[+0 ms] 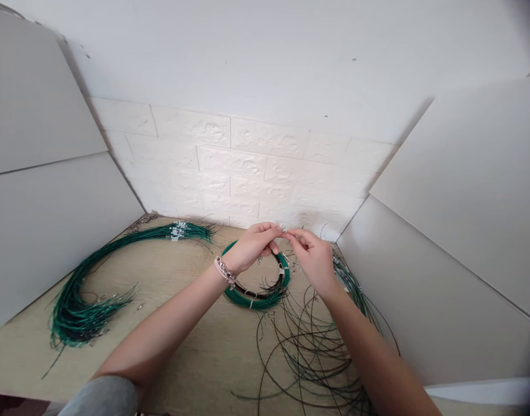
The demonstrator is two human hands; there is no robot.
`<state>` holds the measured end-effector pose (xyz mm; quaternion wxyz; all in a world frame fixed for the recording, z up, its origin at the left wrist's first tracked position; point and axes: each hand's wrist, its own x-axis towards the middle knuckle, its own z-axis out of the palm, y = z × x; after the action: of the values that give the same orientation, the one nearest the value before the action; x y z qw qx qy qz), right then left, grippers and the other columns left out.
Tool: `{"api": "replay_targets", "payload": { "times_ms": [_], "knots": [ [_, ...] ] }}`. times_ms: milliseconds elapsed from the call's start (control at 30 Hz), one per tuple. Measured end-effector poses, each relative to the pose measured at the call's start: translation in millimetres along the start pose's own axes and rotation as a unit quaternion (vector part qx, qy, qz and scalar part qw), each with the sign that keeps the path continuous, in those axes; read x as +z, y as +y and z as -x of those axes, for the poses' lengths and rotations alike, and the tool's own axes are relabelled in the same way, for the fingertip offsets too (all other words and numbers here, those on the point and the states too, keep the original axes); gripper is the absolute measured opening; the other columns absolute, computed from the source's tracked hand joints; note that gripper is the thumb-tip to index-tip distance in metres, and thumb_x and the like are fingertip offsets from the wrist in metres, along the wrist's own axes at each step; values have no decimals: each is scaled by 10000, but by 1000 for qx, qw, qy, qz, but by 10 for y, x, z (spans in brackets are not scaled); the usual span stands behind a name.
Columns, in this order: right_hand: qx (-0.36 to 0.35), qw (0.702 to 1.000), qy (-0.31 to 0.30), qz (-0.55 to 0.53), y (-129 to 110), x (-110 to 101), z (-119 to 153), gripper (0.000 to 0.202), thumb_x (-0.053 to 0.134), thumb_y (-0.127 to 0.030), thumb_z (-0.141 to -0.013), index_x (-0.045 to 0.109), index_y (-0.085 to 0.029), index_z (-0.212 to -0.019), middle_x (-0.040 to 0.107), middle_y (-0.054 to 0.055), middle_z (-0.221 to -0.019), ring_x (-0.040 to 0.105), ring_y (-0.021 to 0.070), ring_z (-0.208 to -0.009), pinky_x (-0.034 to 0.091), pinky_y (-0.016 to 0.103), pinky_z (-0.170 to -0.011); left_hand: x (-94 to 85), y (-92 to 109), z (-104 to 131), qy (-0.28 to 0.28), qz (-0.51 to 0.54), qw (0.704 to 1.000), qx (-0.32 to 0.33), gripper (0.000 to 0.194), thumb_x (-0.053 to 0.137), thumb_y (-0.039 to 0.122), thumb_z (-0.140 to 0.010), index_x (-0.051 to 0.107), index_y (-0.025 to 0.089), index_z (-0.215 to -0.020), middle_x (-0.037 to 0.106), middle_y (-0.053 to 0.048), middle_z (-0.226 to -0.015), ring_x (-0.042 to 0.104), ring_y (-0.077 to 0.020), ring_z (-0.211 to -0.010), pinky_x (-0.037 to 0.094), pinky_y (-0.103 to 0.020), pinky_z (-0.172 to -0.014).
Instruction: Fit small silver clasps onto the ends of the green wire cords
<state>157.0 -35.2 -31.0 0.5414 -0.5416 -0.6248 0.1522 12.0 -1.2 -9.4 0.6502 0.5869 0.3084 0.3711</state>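
My left hand [260, 241] and my right hand [312, 254] meet fingertip to fingertip near the wall, above the back of the table. Each pinches a thin wire between thumb and forefinger; the fingers hide most of it, and its exact ends are hard to make out. Below and partly behind my left hand lies a round coil of green wire [257, 303], with a darker coil [272, 284] inside its ring. Loose dark and green wires [317, 335] spread in wide loops under my right forearm.
A long bundle of green wires [81, 289] curves along the left side, with white tags [177, 231] near its far end. Another wire bundle [349, 280] lies by the right panel [403, 289]. A left panel [61, 214] and a brick-patterned wall [230, 156] enclose the wooden tabletop [196, 346].
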Motion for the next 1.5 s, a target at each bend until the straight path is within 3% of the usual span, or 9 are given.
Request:
{"api": "replay_targets", "payload": {
  "times_ms": [67,100,233,367,533,700,1100,1500],
  "knots": [
    [84,990,-28,-112,-19,-5,-18,176,590,-355,-716,649,-204,-784,492,-31,-516,356,83,-437,324,238,-454,-1,6,6,2,-27,1000,5,198,491,316,-795,541,125,-771,468,28,-476,355,-34,-406,206,-163,-386],
    [135,971,-47,-191,-24,-7,-29,169,605,-349,-707,634,-199,-778,449,-47,-490,316,69,-417,311,224,-428,1,10,11,5,-47,999,10,210,488,325,-792,548,125,-775,461,30,-479,351,-35,-408,209,-164,-389],
    [282,836,-101,-461,-5,0,-61,158,666,-278,-672,563,-170,-724,212,-104,-435,174,33,-395,257,155,-369,35,17,36,8,-126,991,38,219,486,337,-776,540,128,-743,516,12,-599,365,-31,-436,243,-164,-406],
    [339,750,-133,-552,29,42,-57,159,678,-212,-658,548,-136,-708,226,-101,-465,183,17,-402,243,119,-345,84,16,49,-1,-138,989,62,205,478,316,-774,517,124,-714,544,3,-679,386,-29,-460,300,-169,-441],
    [360,713,-140,-585,22,70,-43,122,654,-162,-668,551,-127,-724,268,-93,-475,204,11,-396,240,103,-328,107,15,47,12,-150,986,66,172,482,273,-759,524,120,-693,510,23,-611,364,-31,-448,312,-173,-455],
    [342,714,-158,-590,31,59,-46,111,640,-168,-690,537,-133,-715,231,-98,-472,150,12,-390,233,105,-329,93,16,48,15,-154,986,62,203,459,306,-761,513,124,-688,523,16,-621,367,-35,-447,296,-175,-439],
    [299,760,-205,-540,57,41,-30,170,624,-245,-712,492,-144,-676,145,-101,-465,88,33,-408,162,157,-347,41,17,20,7,-147,989,18,191,489,290,-725,549,116,-673,522,-9,-589,334,-33,-412,252,-181,-404],
    [240,865,-156,-413,-10,15,-23,170,638,-294,-684,518,-173,-687,203,-110,-415,166,34,-379,207,172,-364,12,-13,23,34,-219,975,25,192,459,283,-710,568,129,-673,512,7,-574,341,-43,-418,243,-181,-398]
  ]
}}
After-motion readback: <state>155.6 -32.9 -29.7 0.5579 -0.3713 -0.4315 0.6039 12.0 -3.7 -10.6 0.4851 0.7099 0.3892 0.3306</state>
